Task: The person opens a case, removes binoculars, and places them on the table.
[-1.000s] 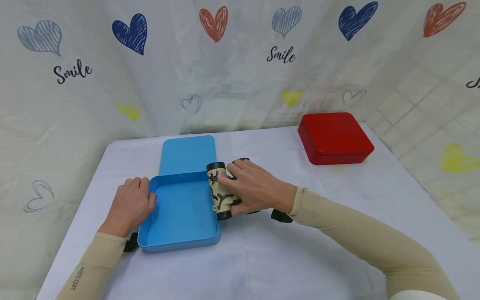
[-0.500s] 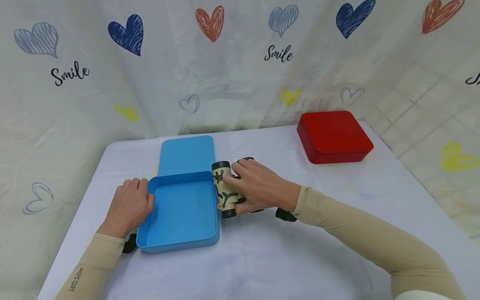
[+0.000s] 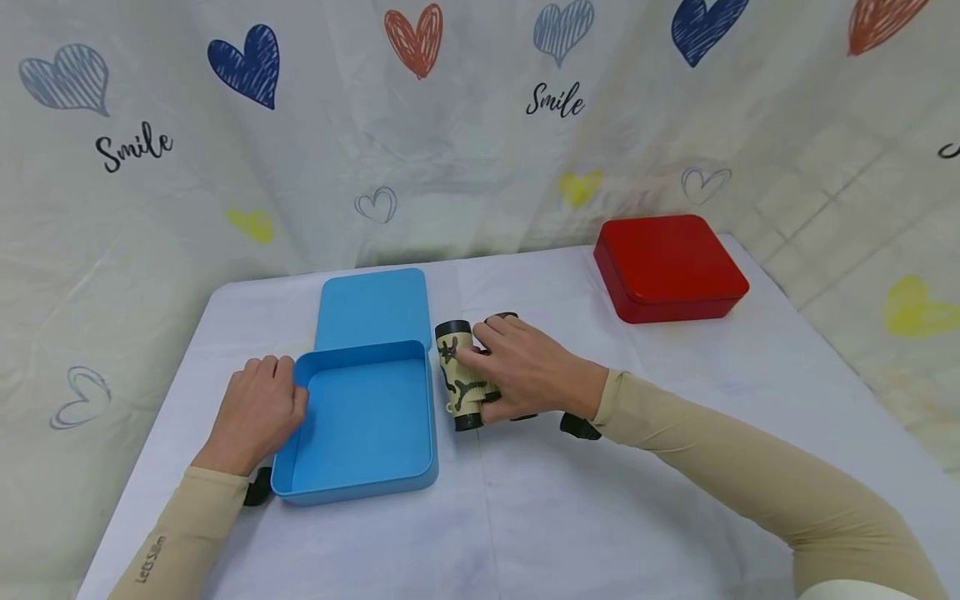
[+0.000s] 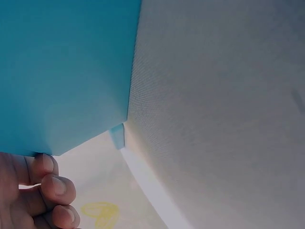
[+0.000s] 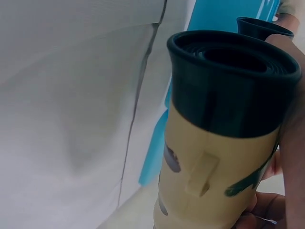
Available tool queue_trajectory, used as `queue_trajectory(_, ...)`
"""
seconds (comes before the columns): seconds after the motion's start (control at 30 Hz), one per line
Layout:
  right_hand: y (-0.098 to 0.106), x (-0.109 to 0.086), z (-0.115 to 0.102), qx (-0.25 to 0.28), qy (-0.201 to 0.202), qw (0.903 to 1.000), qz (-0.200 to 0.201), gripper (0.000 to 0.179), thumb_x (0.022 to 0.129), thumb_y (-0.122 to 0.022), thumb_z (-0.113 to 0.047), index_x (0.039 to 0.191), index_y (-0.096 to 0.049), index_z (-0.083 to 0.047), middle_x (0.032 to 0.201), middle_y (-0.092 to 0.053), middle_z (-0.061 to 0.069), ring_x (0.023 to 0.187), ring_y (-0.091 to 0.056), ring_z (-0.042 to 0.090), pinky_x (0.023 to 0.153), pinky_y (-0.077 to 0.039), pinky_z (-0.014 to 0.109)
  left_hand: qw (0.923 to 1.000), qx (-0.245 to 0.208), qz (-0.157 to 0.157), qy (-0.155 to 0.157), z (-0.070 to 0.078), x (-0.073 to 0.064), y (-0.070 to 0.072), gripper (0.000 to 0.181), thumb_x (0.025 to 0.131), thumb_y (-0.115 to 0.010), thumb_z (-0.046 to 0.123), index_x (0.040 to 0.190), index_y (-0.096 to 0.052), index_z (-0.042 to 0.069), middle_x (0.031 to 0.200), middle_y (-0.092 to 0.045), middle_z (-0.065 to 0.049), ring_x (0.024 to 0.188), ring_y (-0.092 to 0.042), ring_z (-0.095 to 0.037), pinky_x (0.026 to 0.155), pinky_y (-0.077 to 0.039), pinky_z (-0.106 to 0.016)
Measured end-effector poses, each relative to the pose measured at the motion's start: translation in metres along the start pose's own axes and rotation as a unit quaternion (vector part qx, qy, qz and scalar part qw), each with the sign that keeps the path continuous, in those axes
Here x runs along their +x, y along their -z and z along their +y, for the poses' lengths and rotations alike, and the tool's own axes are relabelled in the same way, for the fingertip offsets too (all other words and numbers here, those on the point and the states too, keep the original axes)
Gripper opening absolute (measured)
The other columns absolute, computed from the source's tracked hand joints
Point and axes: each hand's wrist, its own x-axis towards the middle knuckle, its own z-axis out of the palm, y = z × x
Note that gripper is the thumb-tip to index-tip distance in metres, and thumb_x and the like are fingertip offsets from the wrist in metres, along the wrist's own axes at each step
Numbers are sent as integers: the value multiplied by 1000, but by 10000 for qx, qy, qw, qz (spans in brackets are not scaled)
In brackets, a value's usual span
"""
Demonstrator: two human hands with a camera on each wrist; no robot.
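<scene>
My right hand grips camouflage-patterned binoculars from above, just right of the open blue box. In the right wrist view one black-rimmed tan barrel of the binoculars fills the foreground, and part of the palm side is hidden. At the box's left wall, my left hand holds the rim with curled fingers. The left wrist view has those fingers at the edge of the blue wall. No contents show inside the box.
A flat blue lid lies behind the box, against its back edge. A shut red box sits at the back right of the white-covered table. Behind hangs a curtain printed with hearts.
My right hand has moved the binoculars a little to the right, from the blue box's right edge to beside it. The left hand stays at the box's left rim.
</scene>
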Motion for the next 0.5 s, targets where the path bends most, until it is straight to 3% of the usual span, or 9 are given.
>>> queue_trajectory(0.5, -17, -4, 2, 184, -33, 9995, -237, 52, 80, -73, -52, 117, -58, -19, 99, -59, 4, 90, -52, 18, 86, -51, 34, 10000, 66, 27, -21, -1, 0, -2, 17, 93, -59, 12, 89, -55, -4, 71, -49, -13, 65, -43, -24, 57, -34, -34)
